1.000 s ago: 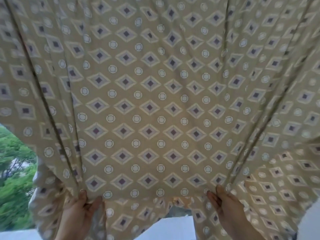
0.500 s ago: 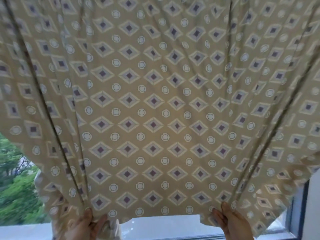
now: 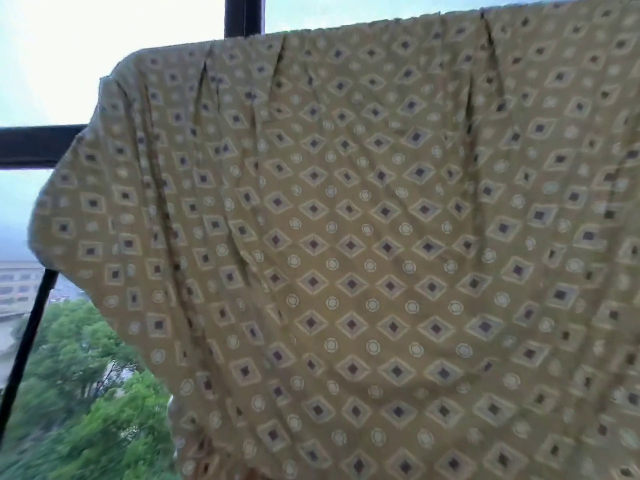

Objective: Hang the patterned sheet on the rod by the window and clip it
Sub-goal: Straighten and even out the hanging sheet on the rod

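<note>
The patterned sheet [image 3: 363, 244], tan with dark diamonds and pale rings, hangs draped in front of the window and fills most of the view. Its top edge runs along a slanting line from upper left to upper right, folded over what lies beneath; the rod itself is hidden under the cloth. The sheet's left edge bulges out and several folds run down it. Neither of my hands shows in the frame, and I see no clip.
A dark window frame [image 3: 38, 145] crosses behind the sheet, with an upright bar [image 3: 244, 13] at the top. A thin black slanted bar [image 3: 26, 344] stands at the lower left. Green trees [image 3: 83, 410] and a building [image 3: 17, 285] lie outside.
The view has swung up and left, so the sheet's top edge and the window frame show. Both hands, which held the sheet's lower edge before, have dropped out of view.
</note>
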Available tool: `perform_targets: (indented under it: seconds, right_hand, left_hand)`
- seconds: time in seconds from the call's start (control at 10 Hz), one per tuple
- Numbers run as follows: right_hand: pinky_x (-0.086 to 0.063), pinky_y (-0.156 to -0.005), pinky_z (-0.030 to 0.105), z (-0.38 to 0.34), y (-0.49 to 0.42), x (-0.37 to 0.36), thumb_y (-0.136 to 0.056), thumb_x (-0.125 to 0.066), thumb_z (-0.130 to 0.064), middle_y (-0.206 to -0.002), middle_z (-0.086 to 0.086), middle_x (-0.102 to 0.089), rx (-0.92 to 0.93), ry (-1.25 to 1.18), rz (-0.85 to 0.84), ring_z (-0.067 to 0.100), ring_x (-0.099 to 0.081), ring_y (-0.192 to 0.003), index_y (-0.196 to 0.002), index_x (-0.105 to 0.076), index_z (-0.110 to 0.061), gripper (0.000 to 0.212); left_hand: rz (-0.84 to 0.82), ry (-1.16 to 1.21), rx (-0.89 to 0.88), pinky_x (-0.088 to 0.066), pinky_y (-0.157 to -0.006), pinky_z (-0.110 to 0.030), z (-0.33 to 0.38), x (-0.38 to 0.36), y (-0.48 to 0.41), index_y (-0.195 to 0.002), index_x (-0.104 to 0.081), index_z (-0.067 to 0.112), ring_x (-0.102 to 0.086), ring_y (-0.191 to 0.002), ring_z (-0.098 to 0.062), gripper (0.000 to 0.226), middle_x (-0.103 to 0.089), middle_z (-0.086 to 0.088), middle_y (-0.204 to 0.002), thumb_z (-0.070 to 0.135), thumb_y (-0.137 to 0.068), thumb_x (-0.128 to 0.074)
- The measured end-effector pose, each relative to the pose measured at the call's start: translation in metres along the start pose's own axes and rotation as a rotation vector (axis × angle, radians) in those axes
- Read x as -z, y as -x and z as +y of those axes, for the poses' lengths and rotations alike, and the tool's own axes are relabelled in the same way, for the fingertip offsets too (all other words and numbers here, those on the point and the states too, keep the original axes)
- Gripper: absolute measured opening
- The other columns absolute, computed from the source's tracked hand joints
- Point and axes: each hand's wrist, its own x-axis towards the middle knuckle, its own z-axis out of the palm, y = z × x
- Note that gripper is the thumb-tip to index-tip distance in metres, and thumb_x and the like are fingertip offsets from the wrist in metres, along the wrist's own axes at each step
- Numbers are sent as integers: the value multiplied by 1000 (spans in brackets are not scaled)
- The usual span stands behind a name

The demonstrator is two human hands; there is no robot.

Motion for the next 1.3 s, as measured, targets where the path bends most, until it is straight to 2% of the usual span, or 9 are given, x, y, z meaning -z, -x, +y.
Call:
perform_targets:
  seconds: [0.1, 0.2, 0.3, 0.4, 0.6, 0.7, 0.9, 1.0, 1.3]
  right_hand:
    - [-51, -47, 40, -17, 34, -43, -98, -52, -17, -56, 17, -66, -85, -145, -378, 22, -54, -36, -100, -58, 17, 34]
    - [-47, -51, 42, -76, 111, -152, -100, -48, -16, -61, 20, -69, -37, -142, -261, 17, -49, -33, -100, -54, 20, 36]
    - [-47, -50, 31, -102, 142, -185, -96, -55, -38, -73, 12, -66, -9, 288, -430, 25, -58, -55, -94, -66, 1, 40]
    - [-51, -60, 31, -132, 164, -224, -97, -57, -32, -84, 9, -69, 141, 404, -417, 23, -60, -67, -100, -69, -4, 31]
    - [-45, -57, 29, -214, 178, -321, -91, -65, -12, -84, 21, -68, 83, 373, -416, 28, -59, -61, -94, -69, 6, 18]
    - [-48, -58, 30, -269, 196, -388, -89, -67, -9, -83, 19, -73, 162, 437, -469, 30, -65, -67, -90, -72, 5, 15]
    - [-53, -59, 29, -382, 245, -536, -89, -68, -24, -94, 9, -74, 242, 586, -603, 22, -66, -75, -97, -70, -10, 16]
    - [-50, -58, 28, -423, 254, -622, -96, -59, -22, -97, 9, -71, 283, 642, -641, 18, -65, -76, -98, -69, -12, 14]
    - [-52, -70, 22, -437, 269, -857, -94, -61, -17, -95, -6, -70, 494, 842, -613, 12, -66, -89, -93, -66, -24, 9]
  left_hand:
    - [245, -439, -185, -45, -46, -28, 90, 67, 7, -95, -65, 9, -64, -72, -28, 20, -66, -19, -90, 21, -100, -50]
    - [150, -612, -91, -46, -50, -27, 126, -56, 62, -80, -67, 13, -61, -57, -24, 22, -63, -19, -73, 22, -97, -56]
    - [94, -743, -140, -42, -52, -25, 175, -97, 75, -79, -64, 5, -53, -59, -22, 36, -58, -13, -70, 34, -98, -52]
    - [77, -778, -229, -46, -72, -32, 206, -127, 87, -98, -66, 7, -57, -79, -23, 33, -63, -9, -85, 35, -99, -49]
    - [163, -718, -171, -40, -63, -26, 307, -179, 59, -95, -64, 4, -51, -68, -19, 32, -60, -7, -73, 30, -100, -46]
    - [241, -637, -152, -41, -62, -28, 383, -206, 44, -81, -65, 3, -52, -63, -21, 40, -61, -10, -67, 31, -101, -43]
    - [307, -547, -144, -34, -55, -25, 548, -246, 49, -75, -61, 2, -47, -58, -20, 46, -62, -7, -54, 31, -103, -38]
    - [350, -512, -204, -33, -57, -27, 635, -240, 46, -73, -58, 5, -47, -61, -20, 44, -58, -9, -67, 29, -103, -37]
    - [383, -582, -306, -35, -59, -27, 822, -123, -8, -80, -63, 3, -51, -66, -22, 36, -58, -12, -75, 22, -102, -42]
